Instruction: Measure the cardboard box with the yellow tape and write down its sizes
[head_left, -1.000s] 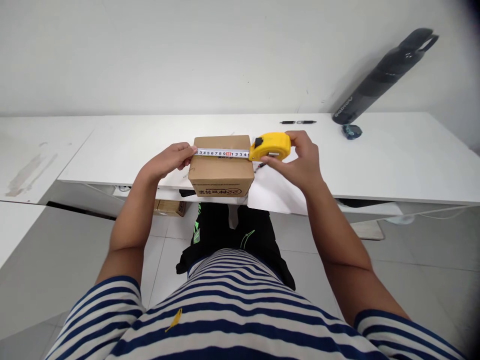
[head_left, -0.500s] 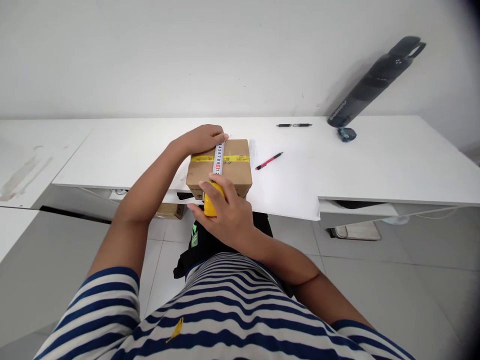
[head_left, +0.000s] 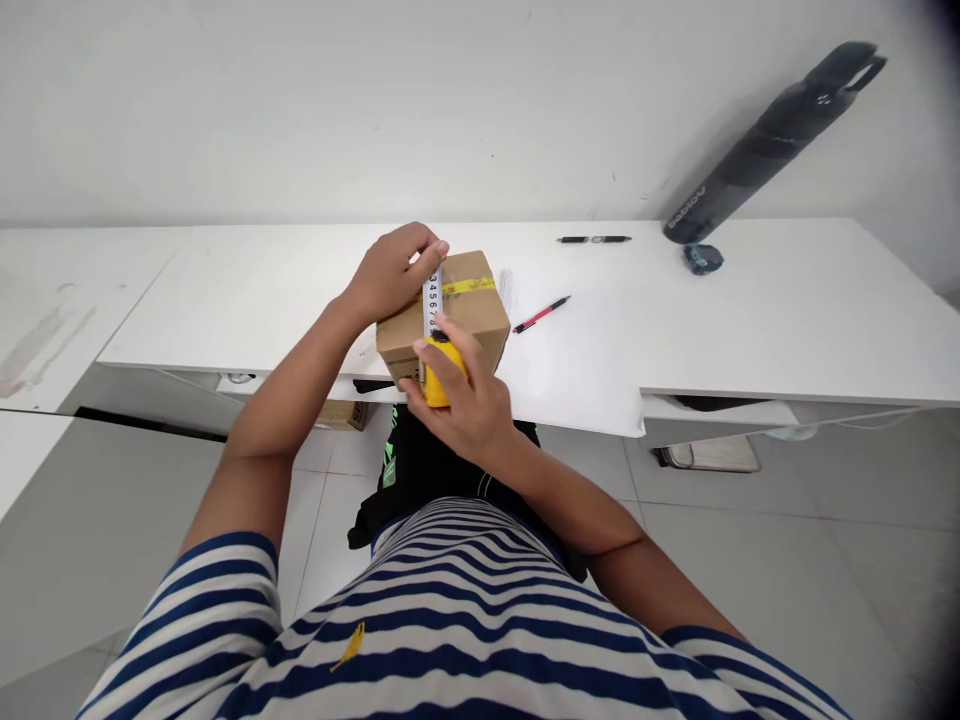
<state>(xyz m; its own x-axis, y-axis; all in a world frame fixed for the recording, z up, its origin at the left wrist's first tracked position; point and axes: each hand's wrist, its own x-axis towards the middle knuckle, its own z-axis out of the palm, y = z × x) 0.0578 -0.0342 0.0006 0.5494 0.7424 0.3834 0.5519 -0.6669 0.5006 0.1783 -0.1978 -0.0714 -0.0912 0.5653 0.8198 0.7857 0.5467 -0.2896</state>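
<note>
A small brown cardboard box [head_left: 472,315] with a yellow tape strip stands at the near edge of the white table [head_left: 750,310]. My left hand [head_left: 394,272] pinches the end of the white tape blade [head_left: 431,295] at the box's far top edge. My right hand [head_left: 465,400] grips the yellow tape measure case [head_left: 439,372] against the box's near side. The blade runs front to back over the box top.
A red pen [head_left: 541,314] lies right of the box. A black pen [head_left: 594,240] lies near the wall. A dark tube-shaped device [head_left: 772,140] leans on the wall at right, a small dark object [head_left: 703,259] at its foot. A black bag [head_left: 442,470] sits under the table.
A second ago the tape ran left to right across the box, the case at its right. Now it runs front to back, and my right hand has shifted closer to the box.
</note>
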